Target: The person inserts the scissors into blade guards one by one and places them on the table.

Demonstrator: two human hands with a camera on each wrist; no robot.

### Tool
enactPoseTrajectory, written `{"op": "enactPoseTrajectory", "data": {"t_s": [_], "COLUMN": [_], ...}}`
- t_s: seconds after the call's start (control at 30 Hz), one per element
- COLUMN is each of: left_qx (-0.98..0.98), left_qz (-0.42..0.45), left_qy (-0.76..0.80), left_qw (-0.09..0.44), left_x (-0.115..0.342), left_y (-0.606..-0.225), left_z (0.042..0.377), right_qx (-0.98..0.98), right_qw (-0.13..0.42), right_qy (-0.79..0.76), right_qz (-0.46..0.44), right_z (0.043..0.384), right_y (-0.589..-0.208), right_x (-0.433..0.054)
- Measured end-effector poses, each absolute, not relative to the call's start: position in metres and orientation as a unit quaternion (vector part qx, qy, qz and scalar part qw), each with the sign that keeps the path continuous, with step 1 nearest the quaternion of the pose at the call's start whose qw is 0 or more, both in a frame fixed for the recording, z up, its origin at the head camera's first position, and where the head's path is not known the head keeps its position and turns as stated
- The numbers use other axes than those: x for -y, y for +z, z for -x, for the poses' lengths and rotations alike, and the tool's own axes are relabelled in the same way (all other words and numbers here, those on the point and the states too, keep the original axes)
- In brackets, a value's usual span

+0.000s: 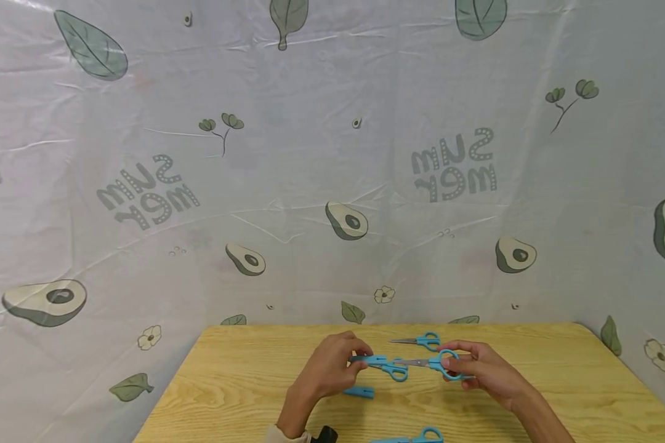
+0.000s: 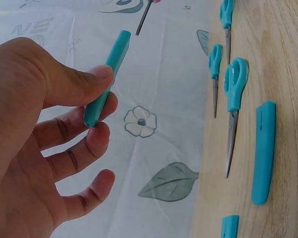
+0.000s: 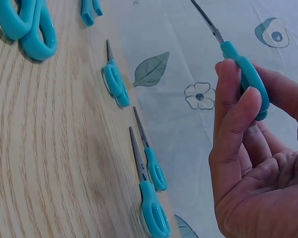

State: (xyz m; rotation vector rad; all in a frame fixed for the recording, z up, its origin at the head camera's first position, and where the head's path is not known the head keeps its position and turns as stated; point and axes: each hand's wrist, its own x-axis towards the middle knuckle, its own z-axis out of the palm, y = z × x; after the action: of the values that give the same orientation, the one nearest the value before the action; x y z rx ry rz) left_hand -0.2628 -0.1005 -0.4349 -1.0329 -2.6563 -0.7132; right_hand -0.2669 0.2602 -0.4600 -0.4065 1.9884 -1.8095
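Note:
My left hand [image 1: 332, 364] pinches a light blue blade cover [image 2: 120, 52] between thumb and fingertips, its other fingers spread apart in the left wrist view. Scissors with blue handles [image 3: 248, 74] are in my right hand [image 1: 484, 369], gripped at the handle loops by thumb and fingers. Their bare, closed blades [image 1: 418, 363] point left toward the cover, with a short gap between tip and cover in the left wrist view. Both things are held above the table. Behind the cover, in the head view, lie other blue-handled scissors [image 1: 399, 371].
Farther back on the wooden table [image 1: 244, 369] lie more scissors [image 1: 428, 340]. A loose blue blade cover [image 1: 360, 392] lies near my left wrist. At the front edge of the head view is another pair of scissors [image 1: 429, 435]. A patterned sheet [image 1: 310, 166] hangs behind the table.

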Motion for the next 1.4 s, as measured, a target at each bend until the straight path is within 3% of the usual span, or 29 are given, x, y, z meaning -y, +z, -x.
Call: {"op": "enactPoseTrajectory", "data": {"t_s": [0.77, 1.4], "left_qx": [0.896, 0.892], "left_qz": [0.358, 0.343], "left_qy": [-0.243, -0.286], "left_qw": [0.105, 0.070], "left_x": [0.098, 0.100], "left_y": [-0.435, -0.429], "left_z": [0.259, 0.255], "right_qx": [-0.708, -0.715], "right_qw": [0.204, 0.187], "right_qy": [-0.659, -0.656], "right_qz": [0.150, 0.151], "right_z": [0.260, 0.255], "right_y": [-0.457, -0.450], "right_x": [-0.248, -0.234]}}
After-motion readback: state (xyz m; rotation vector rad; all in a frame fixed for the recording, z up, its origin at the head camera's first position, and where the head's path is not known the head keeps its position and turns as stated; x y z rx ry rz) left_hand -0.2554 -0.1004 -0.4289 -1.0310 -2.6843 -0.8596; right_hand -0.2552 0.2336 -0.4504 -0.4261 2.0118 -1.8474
